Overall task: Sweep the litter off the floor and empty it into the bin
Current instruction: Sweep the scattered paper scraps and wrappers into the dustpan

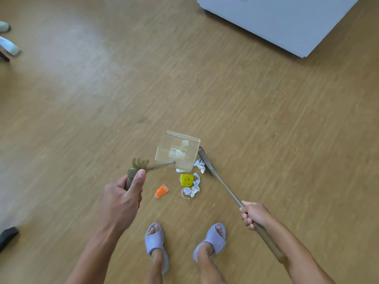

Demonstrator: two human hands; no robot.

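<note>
A clear plastic dustpan (177, 151) with a barcode label stands on the wooden floor; my left hand (125, 193) grips its olive handle, which ends in an antler shape. My right hand (253, 214) holds the long handle of a broom (206, 160), whose dark head rests on the floor just right of the dustpan. Between pan and my feet lies the litter: a yellow wrapper (186, 179), an orange packet (162, 191), crumpled white paper (200, 166) and a white round lid (187, 191). No bin is in view.
A white box or cabinet (287, 19) stands at the far right. My feet in lilac slippers (154, 240) stand just behind the litter. A dark object (8, 235) sits at the left edge, and white items (9, 46) lie far left.
</note>
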